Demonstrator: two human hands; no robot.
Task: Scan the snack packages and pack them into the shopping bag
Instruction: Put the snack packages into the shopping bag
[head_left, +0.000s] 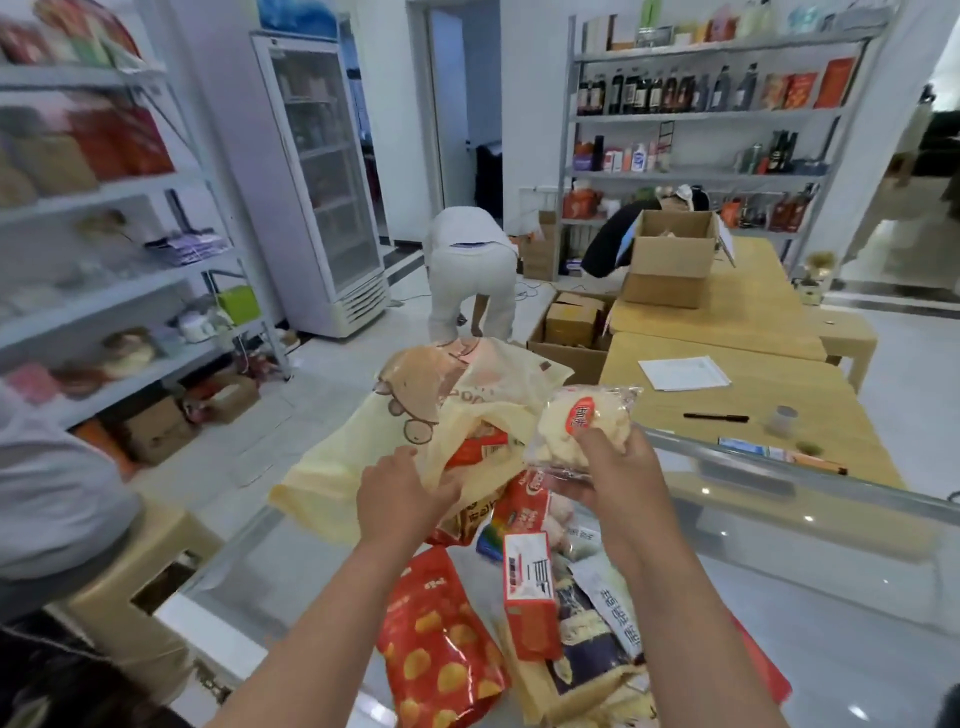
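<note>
Nearest, on the glass table (779, 561): a red snack bag (436, 644) with yellow rounds, a red-and-white box (530, 592) lying on more packets. Above them, left hand (400, 493) pinches the rim of the yellow shopping bag (332, 467), fingers closed on the plastic, mouth held open; a red packet (475, 447) shows inside. Right hand (613, 462) grips a clear packet of pale snacks (576, 431), raised just beside the bag's mouth. Beyond: wooden table (727, 395) with pen (716, 417), paper (683, 372). Farther, 2 people bent over by the shelves (701, 114).
</note>
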